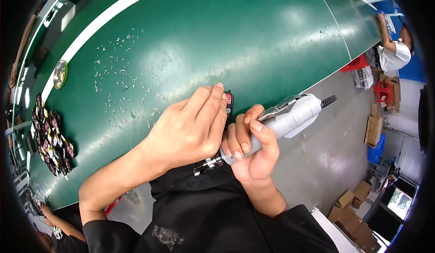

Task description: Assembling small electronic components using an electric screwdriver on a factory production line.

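My right hand [253, 151] is wrapped round a grey electric screwdriver [294, 117], with a metal lever along its side and a black cable guard at its far right end. The driver's metal nose [210, 163] points down and left, close to my black shirt. My left hand [190, 124] has its fingers pressed together over a small black device with a red face [229, 101], at the near edge of the green table [253, 40]. Most of that device is hidden behind the fingers. Both hands are nearly touching.
Many tiny screws [131, 78] lie scattered left of centre. A pile of small black-and-red devices [50, 137] sits at the far left, near a round yellow-rimmed dish [60, 74]. One person [396, 53] works at the far right, another [63, 232] at lower left. Cardboard boxes [355, 221] stand at right.
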`<state>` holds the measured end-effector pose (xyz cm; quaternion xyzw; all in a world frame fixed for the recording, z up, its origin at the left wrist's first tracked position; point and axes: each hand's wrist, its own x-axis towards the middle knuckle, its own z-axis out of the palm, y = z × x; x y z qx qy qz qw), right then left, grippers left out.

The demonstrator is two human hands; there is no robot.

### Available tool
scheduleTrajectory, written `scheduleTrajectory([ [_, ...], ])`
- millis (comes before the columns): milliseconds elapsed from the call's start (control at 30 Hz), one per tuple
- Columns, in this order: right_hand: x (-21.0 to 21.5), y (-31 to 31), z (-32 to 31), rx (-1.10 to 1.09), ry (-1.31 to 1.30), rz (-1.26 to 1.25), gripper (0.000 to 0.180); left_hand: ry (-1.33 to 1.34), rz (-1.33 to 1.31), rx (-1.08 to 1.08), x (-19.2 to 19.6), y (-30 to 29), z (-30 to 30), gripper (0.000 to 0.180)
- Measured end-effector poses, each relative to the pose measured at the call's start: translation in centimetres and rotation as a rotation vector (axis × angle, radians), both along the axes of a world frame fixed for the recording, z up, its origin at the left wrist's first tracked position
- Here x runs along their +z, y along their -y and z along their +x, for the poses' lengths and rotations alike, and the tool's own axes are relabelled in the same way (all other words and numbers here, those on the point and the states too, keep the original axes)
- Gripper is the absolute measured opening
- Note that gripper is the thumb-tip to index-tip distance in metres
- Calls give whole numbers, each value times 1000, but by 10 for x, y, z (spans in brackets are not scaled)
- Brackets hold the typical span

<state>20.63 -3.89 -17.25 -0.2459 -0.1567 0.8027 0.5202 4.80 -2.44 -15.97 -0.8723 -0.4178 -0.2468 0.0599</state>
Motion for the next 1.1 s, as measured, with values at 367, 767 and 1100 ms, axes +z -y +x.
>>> scheduleTrajectory([
  [367,4,-9,6,-4,17,-24,10,44,-161,-18,7,7,5,35],
  [767,44,-85,35,-7,110,666,20,-97,-109,-38,5,12,8,32],
  [1100,29,-97,29,74,141,675,23,-110,-124,-24,2,11,8,36],
])
